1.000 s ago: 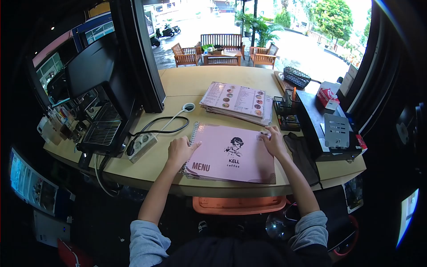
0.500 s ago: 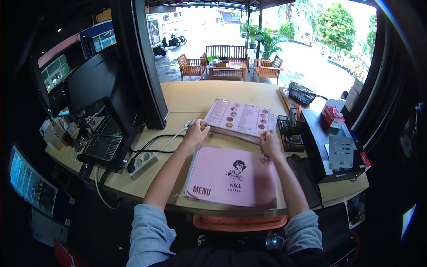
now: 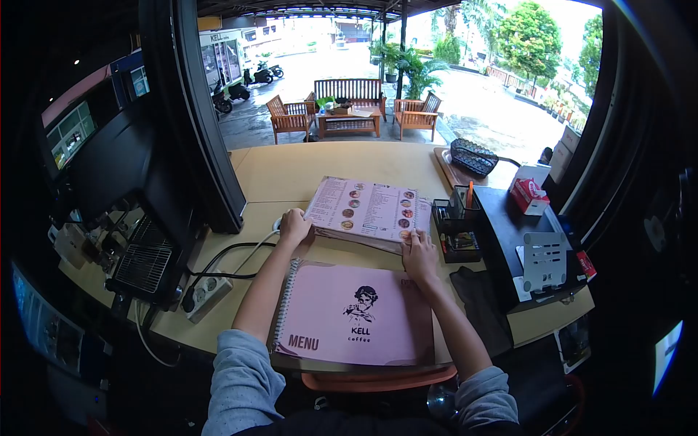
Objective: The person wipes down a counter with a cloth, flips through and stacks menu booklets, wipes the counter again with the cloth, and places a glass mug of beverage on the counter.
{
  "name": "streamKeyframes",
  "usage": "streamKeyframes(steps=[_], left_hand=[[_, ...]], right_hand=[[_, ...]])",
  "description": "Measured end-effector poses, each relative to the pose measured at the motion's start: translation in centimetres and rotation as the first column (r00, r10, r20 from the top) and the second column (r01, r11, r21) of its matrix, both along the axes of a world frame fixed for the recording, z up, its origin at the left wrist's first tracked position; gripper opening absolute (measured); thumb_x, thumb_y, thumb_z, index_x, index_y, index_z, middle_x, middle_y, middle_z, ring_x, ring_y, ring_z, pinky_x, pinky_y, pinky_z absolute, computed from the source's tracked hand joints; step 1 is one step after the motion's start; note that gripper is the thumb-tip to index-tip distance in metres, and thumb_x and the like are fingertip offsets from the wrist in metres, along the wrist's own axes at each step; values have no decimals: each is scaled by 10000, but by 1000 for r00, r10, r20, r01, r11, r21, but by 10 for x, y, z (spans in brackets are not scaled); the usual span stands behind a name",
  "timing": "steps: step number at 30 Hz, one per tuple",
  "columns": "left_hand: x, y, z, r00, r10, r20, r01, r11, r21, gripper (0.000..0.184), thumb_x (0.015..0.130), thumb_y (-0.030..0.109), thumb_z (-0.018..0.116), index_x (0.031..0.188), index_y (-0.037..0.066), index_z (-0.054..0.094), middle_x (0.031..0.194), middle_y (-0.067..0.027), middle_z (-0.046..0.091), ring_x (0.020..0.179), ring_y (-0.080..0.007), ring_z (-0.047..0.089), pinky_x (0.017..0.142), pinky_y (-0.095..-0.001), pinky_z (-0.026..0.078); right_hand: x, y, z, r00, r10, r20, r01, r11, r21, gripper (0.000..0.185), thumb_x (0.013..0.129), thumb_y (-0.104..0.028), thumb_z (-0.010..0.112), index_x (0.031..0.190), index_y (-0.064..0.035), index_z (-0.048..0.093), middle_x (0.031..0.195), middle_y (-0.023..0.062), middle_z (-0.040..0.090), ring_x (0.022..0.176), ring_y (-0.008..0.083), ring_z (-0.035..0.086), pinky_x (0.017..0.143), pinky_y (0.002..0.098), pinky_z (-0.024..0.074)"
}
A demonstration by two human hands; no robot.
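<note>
A stack of laminated menu sheets [image 3: 363, 208], printed with text and small round food pictures, lies at the middle of the counter. My left hand [image 3: 295, 227] is closed on its near left corner. At the near right corner, my right hand [image 3: 419, 254] pinches the edge with the thumb on top. Closer to me is a pink spiral-bound menu book [image 3: 320, 309] with a drawn figure and "KELL coffee" on its cover. It lies flat beneath my forearms, its spiral on the left.
To the right stand a black pen organizer [image 3: 459, 245], a black box [image 3: 502, 240] with a metal stand [image 3: 545, 260], and a dark cloth [image 3: 476, 301]. Leftward are a power strip [image 3: 209, 296], cables and a coffee machine [image 3: 145, 261]. A black basket [image 3: 474, 157] sits farther back.
The head view has shifted, so the counter and its things appear lower and farther left. Both hands keep hold of the menu sheets, which look almost unmoved on the counter.
</note>
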State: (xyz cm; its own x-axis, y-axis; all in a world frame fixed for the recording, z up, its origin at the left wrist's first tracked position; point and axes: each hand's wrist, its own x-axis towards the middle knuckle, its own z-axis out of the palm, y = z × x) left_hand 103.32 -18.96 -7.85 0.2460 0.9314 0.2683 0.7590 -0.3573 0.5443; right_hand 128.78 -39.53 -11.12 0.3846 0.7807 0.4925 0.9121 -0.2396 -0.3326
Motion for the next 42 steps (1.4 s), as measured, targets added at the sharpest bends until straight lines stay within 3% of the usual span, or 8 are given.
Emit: streamKeyframes(steps=[10,19,23,25,33,35,39,42], left_hand=[[-7,-2,9,998,59,-19,-60,996,-62,337,616,299,806,751,21,671,759,-145,669,725,-281,652,708,-354,516],[4,-2,10,951,106,-291,-169,965,-198,559,759,518,599,959,-2,646,964,-199,645,934,-315,622,813,-378,485],[19,-12,33,996,-3,89,8,998,-58,500,824,439,544,1022,-14,614,931,-180,655,887,-340,625,774,-399,490],[28,-20,45,632,-101,768,344,925,-161,379,867,319,521,1028,-16,595,901,-119,648,823,-271,641,688,-370,508],[-8,-104,120,284,-153,947,533,846,-23,334,936,243,410,1144,-11,470,952,-123,620,834,-203,647,699,-342,576],[-30,-122,138,178,-140,974,499,866,33,345,937,259,413,1135,-17,479,955,-121,623,831,-206,649,702,-329,575],[-71,-145,159,-83,-63,995,458,884,94,341,934,253,425,1133,-16,485,1035,-151,597,906,-232,629,739,-321,567],[-108,-146,152,-168,-88,982,437,886,154,340,926,231,434,1133,-37,466,1057,-162,576,954,-249,605,809,-363,544]], right_hand=[[-2,-1,0,1000,-15,1,15,1000,3,480,820,-265,559,1188,38,506,1212,158,490,1131,287,453,905,391,376],[-3,-2,3,996,-71,-53,67,995,-71,572,823,-289,561,1257,58,427,1268,180,449,1190,303,402,968,406,324],[-1,-2,0,997,-54,-58,53,998,-29,582,804,-300,587,1242,53,438,1248,176,456,1168,306,417,941,407,345],[1,-2,0,997,-43,-63,44,999,14,589,787,-303,613,1231,48,449,1238,173,462,1151,302,429,922,402,359],[-12,-5,29,804,293,-518,13,862,507,574,766,-162,658,1228,65,404,1088,208,574,978,292,580,826,343,459],[-24,0,57,549,599,-583,-108,742,661,508,790,-139,623,1200,82,421,1013,145,607,907,201,583,791,300,455],[-51,6,126,606,702,-374,-95,531,842,274,820,-21,517,1081,59,536,866,126,620,806,135,570,711,265,451],[-81,-16,186,735,542,-407,-103,682,724,274,807,42,471,1062,23,568,884,174,631,779,152,594,689,275,455]])
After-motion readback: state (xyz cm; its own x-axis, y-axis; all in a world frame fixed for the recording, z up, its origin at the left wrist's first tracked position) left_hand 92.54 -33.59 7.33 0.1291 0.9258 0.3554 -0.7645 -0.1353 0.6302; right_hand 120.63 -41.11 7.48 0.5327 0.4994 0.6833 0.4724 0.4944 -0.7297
